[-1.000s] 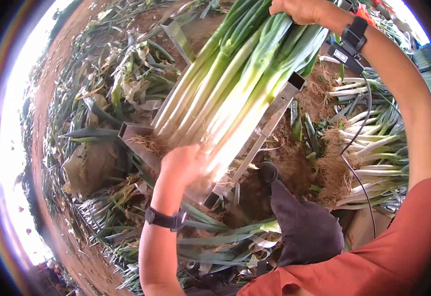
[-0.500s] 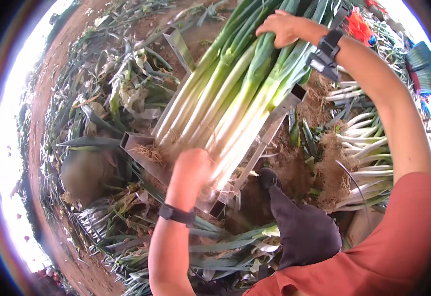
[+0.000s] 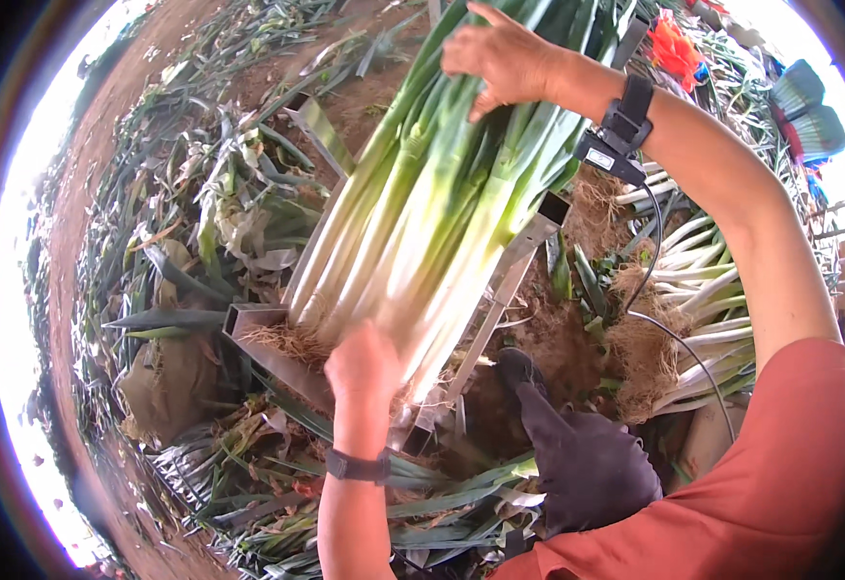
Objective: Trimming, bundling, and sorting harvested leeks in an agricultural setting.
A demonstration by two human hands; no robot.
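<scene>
A thick bundle of leeks lies slantwise in a metal trough-like frame, with roots toward me and green leaves at the far end. My right hand rests on the leaves, fingers spread apart. At the root end my left hand is curled closed against the white shanks. Its fingers are hidden, so what they grip cannot be made out. The shanks beside that hand are smeared by motion. Hairy roots stick out to the left of it.
More leeks lie in a row on the right, roots facing the frame. Heaps of leaf waste cover the ground at left. A thin cable hangs from my right wrist device. My dark-clad leg is right of the frame.
My right hand has shifted left along the leaves and spread its fingers. My left hand has moved slightly down and left in the picture, still at the root end. The whole view has shifted slightly.
</scene>
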